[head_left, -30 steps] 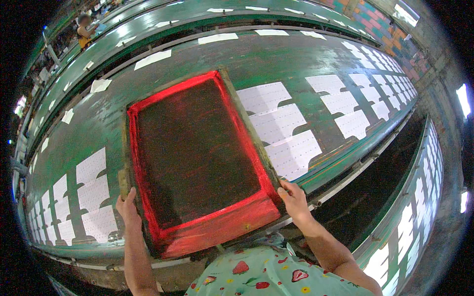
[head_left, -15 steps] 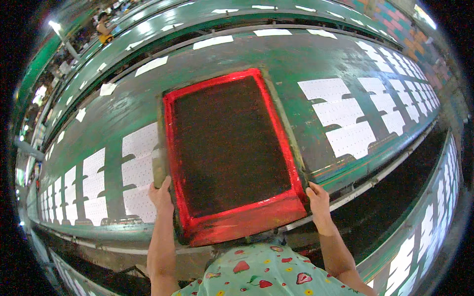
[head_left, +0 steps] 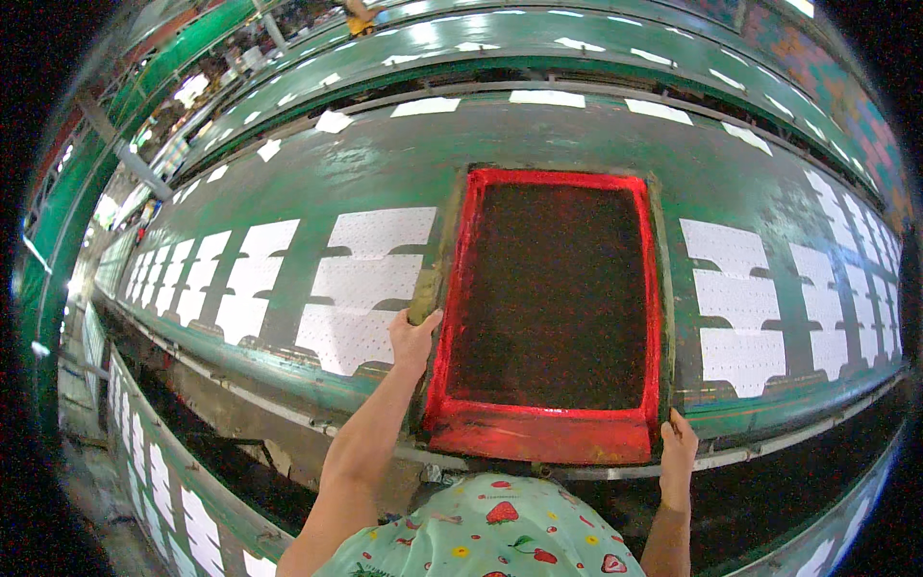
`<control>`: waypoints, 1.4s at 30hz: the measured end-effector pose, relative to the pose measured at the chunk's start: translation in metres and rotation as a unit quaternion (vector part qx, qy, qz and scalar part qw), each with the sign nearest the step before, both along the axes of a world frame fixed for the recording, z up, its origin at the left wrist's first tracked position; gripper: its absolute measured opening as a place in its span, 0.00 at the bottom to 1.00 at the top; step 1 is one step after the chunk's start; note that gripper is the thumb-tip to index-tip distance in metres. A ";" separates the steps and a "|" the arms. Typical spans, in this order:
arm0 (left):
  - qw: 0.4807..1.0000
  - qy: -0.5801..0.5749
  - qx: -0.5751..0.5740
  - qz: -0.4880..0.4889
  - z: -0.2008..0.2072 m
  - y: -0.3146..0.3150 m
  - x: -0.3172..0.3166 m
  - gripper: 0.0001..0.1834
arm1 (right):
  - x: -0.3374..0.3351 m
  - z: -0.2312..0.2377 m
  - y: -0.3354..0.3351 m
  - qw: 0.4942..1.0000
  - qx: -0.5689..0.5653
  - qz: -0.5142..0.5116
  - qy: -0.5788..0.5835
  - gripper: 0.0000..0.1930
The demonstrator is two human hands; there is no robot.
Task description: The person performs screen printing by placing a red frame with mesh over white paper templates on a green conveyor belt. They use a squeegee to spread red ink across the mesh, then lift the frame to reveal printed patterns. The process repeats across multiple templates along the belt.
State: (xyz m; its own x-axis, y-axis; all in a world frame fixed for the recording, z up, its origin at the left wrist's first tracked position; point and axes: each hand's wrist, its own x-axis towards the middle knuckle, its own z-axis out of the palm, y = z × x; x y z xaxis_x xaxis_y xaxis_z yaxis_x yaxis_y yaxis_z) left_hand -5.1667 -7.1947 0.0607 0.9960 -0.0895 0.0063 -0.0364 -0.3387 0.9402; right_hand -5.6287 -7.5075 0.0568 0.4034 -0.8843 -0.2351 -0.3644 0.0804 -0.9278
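Note:
A screen-printing frame (head_left: 562,298), with a dark mesh and a bright red border, is in front of me over the long green table, its near end at the table's front edge. My left hand (head_left: 413,338) is closed round its left side, by a yellowish strip on that rail. Lower down, on the opposite side, my right hand (head_left: 678,439) grips the rail near the front corner. White dotted cut pieces (head_left: 370,279) lie just left of the frame, and similar white pieces (head_left: 738,310) lie close on its right. Whatever is under the dark mesh is hidden.
More rows of white pieces run along the green table (head_left: 538,139) on both sides. White sheets (head_left: 546,98) line its far edge. Parallel tables stand beyond it and behind me. A person (head_left: 361,19) is at the far back. A metal rail (head_left: 769,444) follows the front edge.
The view has turned, and the frame appears further right and less tilted. It is now nearer the right-hand white pieces. Both hands have kept their hold on its sides.

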 end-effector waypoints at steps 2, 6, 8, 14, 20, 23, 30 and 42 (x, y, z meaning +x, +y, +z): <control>0.999 -0.002 0.043 0.008 -0.006 0.000 0.002 0.20 | 0.013 0.017 0.008 0.962 -0.216 0.082 0.143 0.25; 0.998 -0.039 0.049 -0.001 -0.016 0.002 0.002 0.22 | 0.038 0.070 0.058 0.837 -0.443 0.269 0.176 0.29; 0.997 -0.020 0.069 0.016 -0.015 0.001 0.006 0.22 | 0.056 0.087 0.075 0.802 -0.394 0.438 0.102 0.29; 0.998 -0.008 0.062 0.026 0.000 -0.004 -0.003 0.25 | 0.097 0.091 0.108 0.726 -0.437 0.520 0.107 0.21; 0.995 -0.081 0.042 0.042 -0.020 -0.005 0.006 0.25 | 0.128 0.088 0.127 0.738 -0.482 0.452 0.138 0.20; 0.995 -0.099 -0.008 0.018 -0.034 -0.002 0.013 0.27 | 0.155 0.088 0.139 0.730 -0.453 0.475 0.190 0.21; 0.991 -0.041 -0.127 -0.027 -0.033 0.000 0.011 0.28 | 0.153 0.108 0.147 0.719 -0.403 0.490 0.283 0.25; 0.996 -0.027 -0.079 -0.020 -0.036 -0.001 0.014 0.27 | 0.180 0.055 0.144 0.709 -0.558 0.383 0.197 0.26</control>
